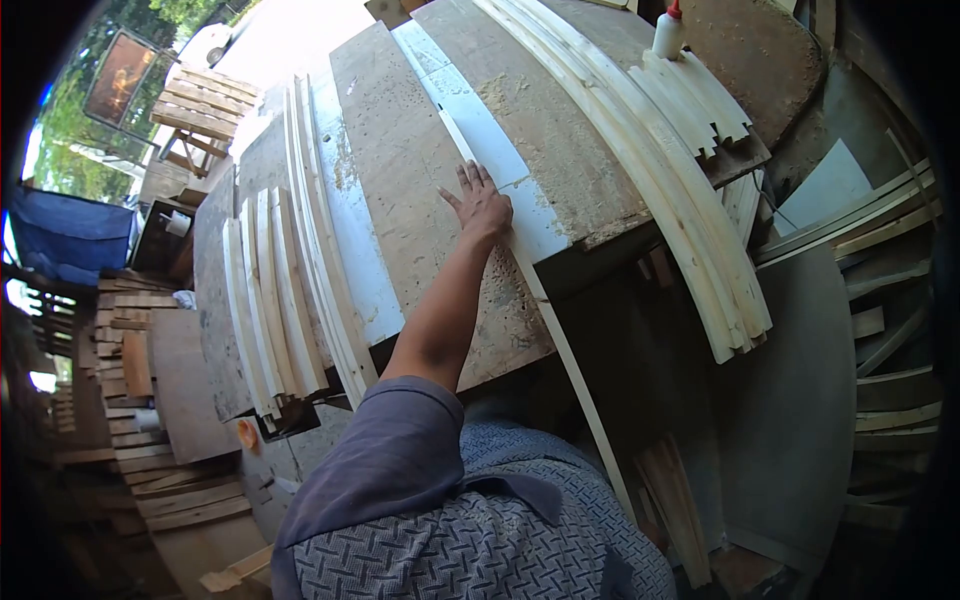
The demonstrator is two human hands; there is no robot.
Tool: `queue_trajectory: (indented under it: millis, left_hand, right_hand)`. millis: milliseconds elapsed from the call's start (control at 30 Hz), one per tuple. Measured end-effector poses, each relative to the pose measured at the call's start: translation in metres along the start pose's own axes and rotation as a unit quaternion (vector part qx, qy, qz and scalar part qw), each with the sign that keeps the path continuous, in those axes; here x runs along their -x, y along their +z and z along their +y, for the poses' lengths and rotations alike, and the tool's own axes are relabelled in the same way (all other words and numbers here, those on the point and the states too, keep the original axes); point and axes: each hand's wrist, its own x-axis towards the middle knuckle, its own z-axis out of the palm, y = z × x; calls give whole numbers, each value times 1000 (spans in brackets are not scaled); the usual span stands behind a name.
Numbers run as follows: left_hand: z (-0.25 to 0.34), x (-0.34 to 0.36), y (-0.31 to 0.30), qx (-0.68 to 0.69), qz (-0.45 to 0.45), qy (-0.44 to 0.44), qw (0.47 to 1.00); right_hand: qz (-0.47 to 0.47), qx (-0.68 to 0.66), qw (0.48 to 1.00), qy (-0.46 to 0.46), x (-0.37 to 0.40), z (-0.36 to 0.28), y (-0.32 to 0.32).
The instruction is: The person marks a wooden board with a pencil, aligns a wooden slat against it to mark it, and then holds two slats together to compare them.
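Note:
My left hand (482,210) reaches forward over the workbench, palm down with its fingers spread. It rests on a long, narrow wooden strip (572,368). The strip runs from the bench top, under my hand, past the near edge and down toward my right side. Beneath the hand, the worn plywood top (400,170) meets a pale blue-white panel (535,215) dusted with sawdust. My right hand is out of sight.
Long wooden slats (640,150) lie to the right, overhanging the bench. Shorter notched boards (700,100) and a white red-tipped bottle (668,35) sit beyond them. More wooden strips (270,290) lie on the left. Stacked lumber (890,390) stands at far right, wooden pieces (130,400) at far left.

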Motion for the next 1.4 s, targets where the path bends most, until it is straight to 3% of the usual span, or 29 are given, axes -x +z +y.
queue_trajectory:
  millis: [267,367,433,567,733,867,1400]
  left_hand:
    - [-10,-34,-6,22,4,1,1000]
    - [-14,-45,-4,26,8,1,1000]
    - [-15,-50,-6,26,7,0,1000]
    - [-19,-56,-6,16,4,3,1000]
    - [-20,-65,-8,19,11,2,1000]
    - [-25,-76,-3,2,15,1,1000]
    - [-44,-127,-9,46,22,0,999]
  right_hand:
    - [-5,-29,999,-29,-21,13,15]
    - [-70,-10,997,17,-35,10,14]
    - [-53,84,991,-85,-64,-5,4]
    - [57,48,976,-207,-174,-129,-17]
    - [148,9,924,-352,-301,-257,2]
    - [85,24,940,-329,-336,-283,21]
    - [147,17,917,-371,-380,-324,40]
